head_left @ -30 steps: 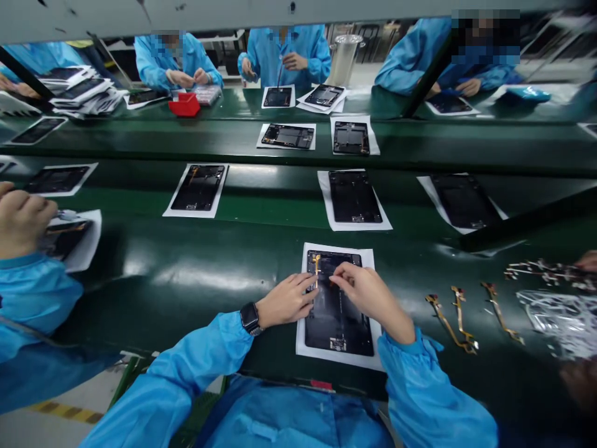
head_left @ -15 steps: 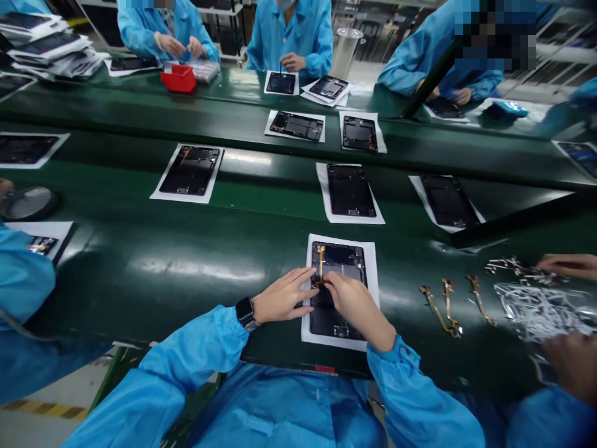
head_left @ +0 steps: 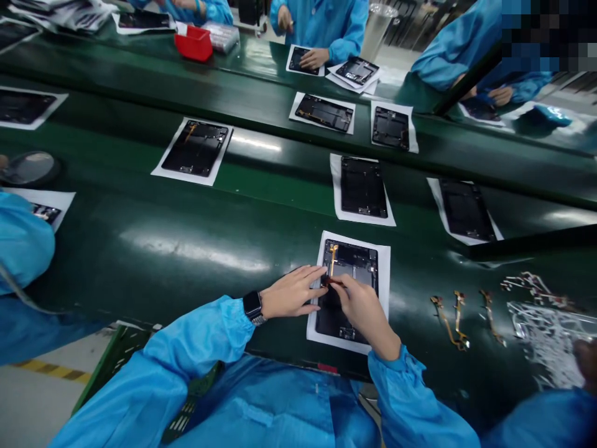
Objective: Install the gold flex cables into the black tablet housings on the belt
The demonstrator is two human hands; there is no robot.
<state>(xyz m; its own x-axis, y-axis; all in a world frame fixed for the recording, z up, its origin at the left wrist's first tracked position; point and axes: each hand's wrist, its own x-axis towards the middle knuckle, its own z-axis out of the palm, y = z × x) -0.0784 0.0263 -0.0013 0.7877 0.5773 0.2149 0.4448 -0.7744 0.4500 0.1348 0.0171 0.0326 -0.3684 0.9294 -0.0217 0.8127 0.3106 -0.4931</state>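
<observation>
A black tablet housing lies on a white paper sheet in front of me. Along its upper left part runs an orange flex cable. My right hand pinches the lower end of that cable between thumb and finger, near the housing's left edge. My left hand, with a dark watch on the wrist, rests at the left edge of the housing. Its fingers are spread and stretched out, the tips touching the edge beside the pinch. My right fingertips partly hide the cable's end.
Several loose flex cables lie to the right, beside a heap of white strips and a co-worker's hand. More housings on paper, such as one housing, lie farther back. A red bin stands at the far side, near co-workers.
The view has shifted, so the bench scene sits differently in the picture. My hands stay at the same spot on the housing. A co-worker's hand has left the small parts on the right.
</observation>
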